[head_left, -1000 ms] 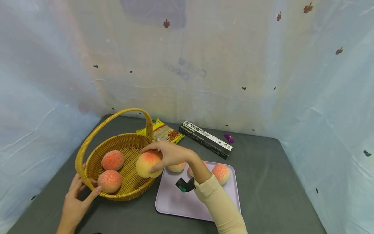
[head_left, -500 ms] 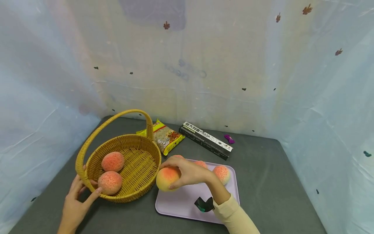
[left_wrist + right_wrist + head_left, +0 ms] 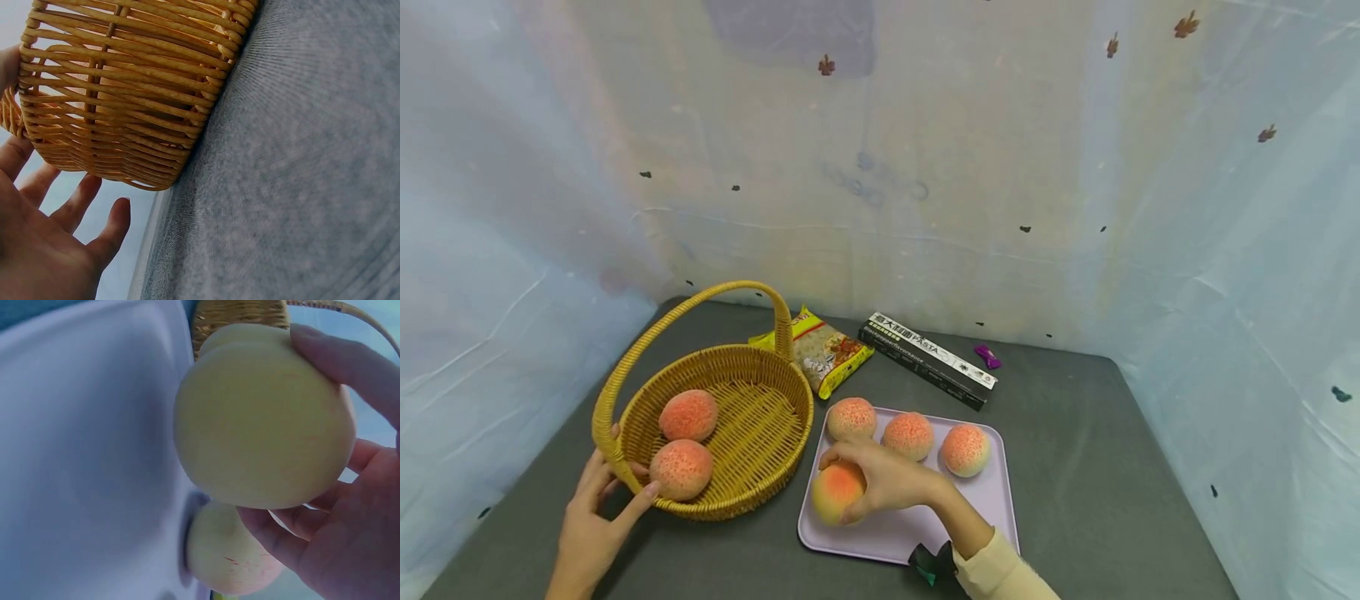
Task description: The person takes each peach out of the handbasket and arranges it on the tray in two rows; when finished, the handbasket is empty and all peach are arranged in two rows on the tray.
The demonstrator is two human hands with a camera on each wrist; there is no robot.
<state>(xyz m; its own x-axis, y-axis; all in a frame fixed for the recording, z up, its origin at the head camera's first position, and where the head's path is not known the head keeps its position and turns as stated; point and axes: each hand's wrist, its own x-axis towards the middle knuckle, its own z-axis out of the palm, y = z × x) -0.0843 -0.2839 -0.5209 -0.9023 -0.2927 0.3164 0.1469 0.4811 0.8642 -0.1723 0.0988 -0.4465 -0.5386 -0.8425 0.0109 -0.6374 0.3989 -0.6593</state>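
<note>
My right hand [image 3: 883, 475] holds a yellow peach with an orange-red top [image 3: 837, 493], thumb on one side and fingers on the other. It is over the left part of a lilac tray [image 3: 880, 540]; the right wrist view shows the peach [image 3: 262, 425] close to the tray surface. Behind it on the tray stand three speckled peaches [image 3: 908, 436] in a row. My left hand [image 3: 591, 521] grips the near left rim of a wicker basket [image 3: 760, 450], thumb at the rim; in the left wrist view several fingers [image 3: 78, 203] spread below the basket wall. Two reddish peaches [image 3: 682, 469] lie inside.
The basket's tall handle [image 3: 685, 312] arches over its opening. Behind the basket and tray lie a yellow food packet [image 3: 829, 350], a long black pasta box [image 3: 928, 358] and a small purple wrapped sweet [image 3: 987, 357]. A pale plastic sheet [image 3: 925, 167] hangs behind the grey table [image 3: 1075, 467].
My right hand has carried the yellow peach from above the basket rightward and down to the tray. The left hand stays on the basket, and the two peaches inside have not moved.
</note>
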